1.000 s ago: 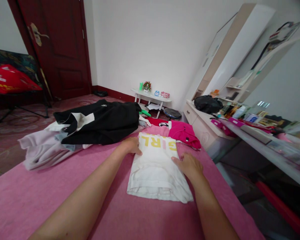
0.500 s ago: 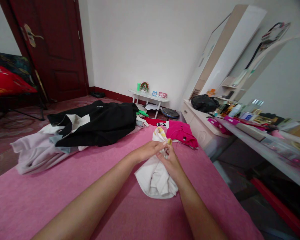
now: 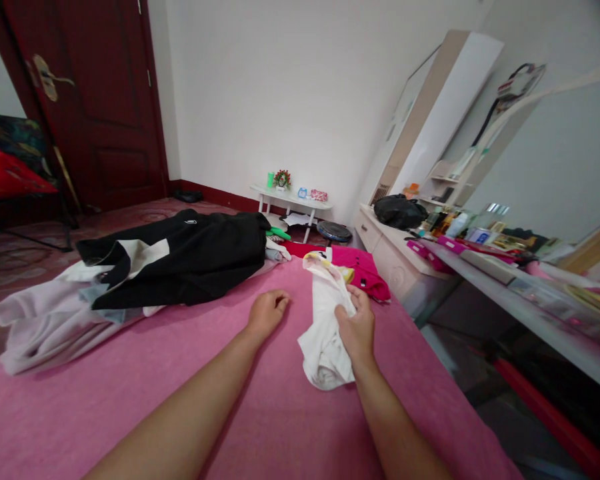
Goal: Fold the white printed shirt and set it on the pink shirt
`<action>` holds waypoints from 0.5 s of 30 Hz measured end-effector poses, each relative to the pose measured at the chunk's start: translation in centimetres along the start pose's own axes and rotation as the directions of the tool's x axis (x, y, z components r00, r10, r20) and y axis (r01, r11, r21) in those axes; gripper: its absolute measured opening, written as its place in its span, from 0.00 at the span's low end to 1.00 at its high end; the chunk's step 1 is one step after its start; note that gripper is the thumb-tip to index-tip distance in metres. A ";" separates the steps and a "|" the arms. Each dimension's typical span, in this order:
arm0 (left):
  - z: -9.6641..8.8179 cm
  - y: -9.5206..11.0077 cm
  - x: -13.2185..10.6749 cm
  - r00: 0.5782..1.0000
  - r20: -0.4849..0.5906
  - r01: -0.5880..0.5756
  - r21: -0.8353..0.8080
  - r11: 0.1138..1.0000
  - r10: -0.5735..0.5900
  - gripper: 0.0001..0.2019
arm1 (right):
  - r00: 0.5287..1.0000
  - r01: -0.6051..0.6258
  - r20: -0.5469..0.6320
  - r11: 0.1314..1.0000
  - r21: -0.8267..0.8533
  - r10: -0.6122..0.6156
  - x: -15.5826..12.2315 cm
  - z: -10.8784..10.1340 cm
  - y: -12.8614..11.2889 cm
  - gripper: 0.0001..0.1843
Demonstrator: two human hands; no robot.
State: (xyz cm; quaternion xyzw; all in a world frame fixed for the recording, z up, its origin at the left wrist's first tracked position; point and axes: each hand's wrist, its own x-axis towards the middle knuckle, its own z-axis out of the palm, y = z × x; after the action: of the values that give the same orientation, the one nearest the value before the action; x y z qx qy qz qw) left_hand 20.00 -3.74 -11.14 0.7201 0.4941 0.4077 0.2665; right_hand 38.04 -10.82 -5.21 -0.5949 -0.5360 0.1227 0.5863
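A white T-shirt with yellow lettering (image 3: 324,320) lies bunched up on the pink bed cover (image 3: 180,387). My right hand (image 3: 356,325) is closed on its middle, fingers gripping the cloth. My left hand (image 3: 267,311) rests on the cover just left of the shirt, apart from it, fingers loosely curled with nothing in them. A magenta garment (image 3: 363,268) lies just beyond the shirt. A black and white jacket (image 3: 190,252) sits on a pile of pale clothes (image 3: 50,320) to the left.
A low white dresser (image 3: 395,250) with a black bag (image 3: 399,210) and several bottles stands along the bed's right side. A small white table (image 3: 293,198) is against the far wall. A dark red door (image 3: 87,100) is at the back left.
The flat folded shirt was gathered up by both hands and is now crumpled. My left hand has let go and dropped to the cover; my right hand still holds the shirt.
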 end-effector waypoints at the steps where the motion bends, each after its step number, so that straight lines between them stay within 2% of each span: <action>1: 0.1 -0.1 -0.1 1.000 0.008 -0.017 0.036 0.999 0.016 0.10 | 0.998 0.038 -0.051 0.999 -0.036 -0.040 0.8 -0.3 -0.4 0.25; 3: 0.3 0.2 -0.3 0.998 0.022 -0.064 0.134 0.989 0.062 0.09 | 0.987 0.096 -0.118 0.985 -0.143 -0.113 3.2 -0.9 -1.0 0.26; 5: 0.4 0.8 -0.4 0.995 0.036 -0.095 0.194 0.976 0.090 0.08 | 0.975 0.120 -0.147 0.954 -0.275 -0.165 6.9 -1.4 -1.4 0.27; 9: 0.4 1.2 -0.4 0.997 0.029 -0.077 0.218 0.973 0.072 0.07 | 0.959 0.071 -0.203 0.857 -0.511 -0.200 15.7 -2.1 -0.7 0.26; 10: 0.3 1.2 -0.4 0.997 0.029 -0.072 0.217 0.973 0.067 0.07 | 0.960 0.036 -0.212 0.828 -0.559 -0.184 17.5 -2.3 -0.1 0.26; 12: 0.3 1.1 -0.3 0.997 0.036 -0.074 0.215 0.974 0.067 0.08 | 0.977 -0.070 -0.199 0.768 -0.636 -0.076 20.1 -2.8 1.8 0.29; 15: 0.5 1.0 -0.2 0.997 0.039 -0.078 0.226 0.971 0.071 0.08 | 0.981 -0.192 -0.161 0.702 -0.685 0.110 20.7 -3.5 5.7 0.34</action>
State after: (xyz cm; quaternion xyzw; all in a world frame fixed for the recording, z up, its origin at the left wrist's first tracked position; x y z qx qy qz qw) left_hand 20.89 -4.25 -10.66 0.7702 0.5059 0.3470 0.1743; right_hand 51.72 4.91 1.04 -0.8195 -0.4594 -0.0731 0.3347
